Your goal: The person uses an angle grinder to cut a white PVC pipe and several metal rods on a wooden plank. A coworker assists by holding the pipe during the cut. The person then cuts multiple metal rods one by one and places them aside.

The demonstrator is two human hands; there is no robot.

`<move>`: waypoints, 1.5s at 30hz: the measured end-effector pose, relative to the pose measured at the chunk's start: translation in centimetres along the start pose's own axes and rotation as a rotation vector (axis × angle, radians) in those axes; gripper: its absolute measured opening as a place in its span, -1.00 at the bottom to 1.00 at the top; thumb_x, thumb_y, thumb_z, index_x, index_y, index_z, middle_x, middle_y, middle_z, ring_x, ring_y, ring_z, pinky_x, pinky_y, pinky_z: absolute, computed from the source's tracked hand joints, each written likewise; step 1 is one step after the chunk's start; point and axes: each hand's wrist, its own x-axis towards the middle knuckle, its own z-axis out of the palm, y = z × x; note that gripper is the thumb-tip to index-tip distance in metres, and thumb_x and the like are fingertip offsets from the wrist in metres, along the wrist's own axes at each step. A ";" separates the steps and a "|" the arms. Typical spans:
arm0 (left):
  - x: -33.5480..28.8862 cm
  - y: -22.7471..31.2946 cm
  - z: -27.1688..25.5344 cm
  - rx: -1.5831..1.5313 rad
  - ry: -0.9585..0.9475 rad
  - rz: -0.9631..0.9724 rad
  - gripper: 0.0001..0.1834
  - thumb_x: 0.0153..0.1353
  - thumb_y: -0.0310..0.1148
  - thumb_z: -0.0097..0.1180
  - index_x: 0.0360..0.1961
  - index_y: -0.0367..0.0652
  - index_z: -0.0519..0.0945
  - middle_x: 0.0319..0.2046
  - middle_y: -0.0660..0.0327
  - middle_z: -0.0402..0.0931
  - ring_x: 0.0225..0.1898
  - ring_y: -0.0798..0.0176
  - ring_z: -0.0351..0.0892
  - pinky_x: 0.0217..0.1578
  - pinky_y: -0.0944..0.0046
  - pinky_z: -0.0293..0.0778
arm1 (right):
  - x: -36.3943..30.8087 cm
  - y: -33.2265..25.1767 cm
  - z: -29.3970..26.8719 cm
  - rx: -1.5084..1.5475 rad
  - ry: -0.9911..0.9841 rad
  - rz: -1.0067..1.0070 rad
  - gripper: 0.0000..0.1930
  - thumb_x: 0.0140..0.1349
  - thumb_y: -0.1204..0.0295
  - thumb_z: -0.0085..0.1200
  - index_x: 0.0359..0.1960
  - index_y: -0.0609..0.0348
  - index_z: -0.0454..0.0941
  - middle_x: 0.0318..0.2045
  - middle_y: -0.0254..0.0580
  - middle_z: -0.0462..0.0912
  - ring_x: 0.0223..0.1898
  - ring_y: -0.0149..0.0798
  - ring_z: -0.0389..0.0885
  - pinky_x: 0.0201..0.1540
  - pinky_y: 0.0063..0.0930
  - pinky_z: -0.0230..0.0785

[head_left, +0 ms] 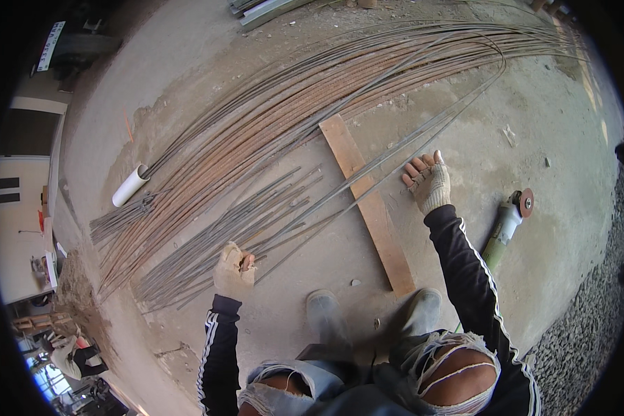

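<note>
White plastic pipe (130,185) lies at 9 o'clock, just beside the ends of the long rusty rebar bundle (284,104) that arcs up toward 1 o'clock. A smaller stack of short cut rods (215,249) is laid below it, left of centre.

Left hand (234,270), gloved, is closed around the near end of a thin steel rod (326,211); fingers are curled tight on it at about 7 o'clock from centre. The rod runs up and right, across the wooden plank (371,208), toward 2 o'clock.

Right hand (428,182), in a fingerless glove, is set just right of the plank at about 3 o'clock. Its fingers are stretched out and close together, pressed down at the thin rods; whether a rod is actually clasped cannot be told.

Angle grinder (507,222) is parked on the concrete at 4 o'clock, well apart from both hands, disc end up. Two boots (374,312) are planted at 6 o'clock near the plank's lower end.

Judgement on the step: one rod appears to be singled out over the plank. Best handled with the rod kept flat on the plank, neighbouring rods cleared off the line, and the left grip held firm so the end is not whipped.
</note>
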 end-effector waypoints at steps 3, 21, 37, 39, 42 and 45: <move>-1.2 -3.0 -4.5 0.073 0.011 -0.008 -0.65 0.07 -0.31 0.60 -0.43 -0.28 0.62 -0.39 0.06 0.61 -0.38 -0.01 0.64 -0.34 0.11 0.55 | -0.2 -0.5 -1.1 -0.003 -0.054 -0.026 -0.55 0.50 -0.15 0.13 0.01 -0.04 0.53 -0.09 -0.19 0.67 -0.08 -0.11 0.70 -0.01 -0.14 0.60; 9.1 -10.5 -9.9 -0.033 0.250 -0.146 -0.74 0.08 -0.39 0.38 -0.49 -0.31 0.54 -0.51 0.06 0.46 -0.44 0.14 0.49 -0.35 0.10 0.39 | 1.4 -0.3 -6.5 -0.090 -0.055 -0.159 -0.63 0.61 0.11 0.07 0.14 0.15 0.50 -0.23 -0.20 0.65 -0.30 -0.22 0.67 -0.21 -0.31 0.63; 20.0 -1.8 2.5 0.109 0.116 0.140 -0.56 0.26 -0.28 0.45 0.04 -0.33 0.61 0.18 -0.18 0.52 0.15 -0.29 0.60 0.12 -0.09 0.55 | -1.6 -1.3 -1.3 -0.292 0.169 -0.178 -0.65 0.60 0.15 0.09 0.13 0.15 0.45 -0.20 -0.10 0.64 -0.34 -0.21 0.72 -0.30 -0.34 0.70; 16.0 3.1 5.4 -0.001 -0.019 0.331 -0.45 0.29 -0.24 0.42 0.21 -0.31 0.58 0.22 -0.22 0.51 0.22 -0.31 0.58 0.17 -0.11 0.54 | -0.4 -2.0 0.3 -0.268 0.171 -0.193 -0.62 0.58 0.13 0.11 0.17 0.16 0.42 -0.12 -0.06 0.62 -0.29 -0.17 0.73 -0.28 -0.32 0.70; 11.1 8.2 9.3 -0.063 -0.276 0.312 -0.47 0.35 -0.26 0.34 0.26 -0.29 0.57 0.20 -0.20 0.53 0.16 -0.31 0.60 0.11 -0.11 0.56 | 2.2 -2.8 2.7 -0.211 0.194 -0.186 -0.55 0.58 0.11 0.10 0.27 0.14 0.38 -0.01 0.02 0.59 -0.19 -0.08 0.73 -0.21 -0.23 0.71; 9.5 9.5 11.4 -0.120 -0.343 0.198 -0.61 0.38 -0.31 0.25 0.17 -0.22 0.61 0.12 -0.09 0.61 0.07 -0.22 0.66 0.02 -0.11 0.59 | 4.7 -3.1 4.0 -0.151 0.166 -0.189 -0.52 0.60 0.09 0.05 0.36 0.11 0.35 0.08 0.08 0.59 -0.08 0.01 0.73 -0.11 -0.10 0.72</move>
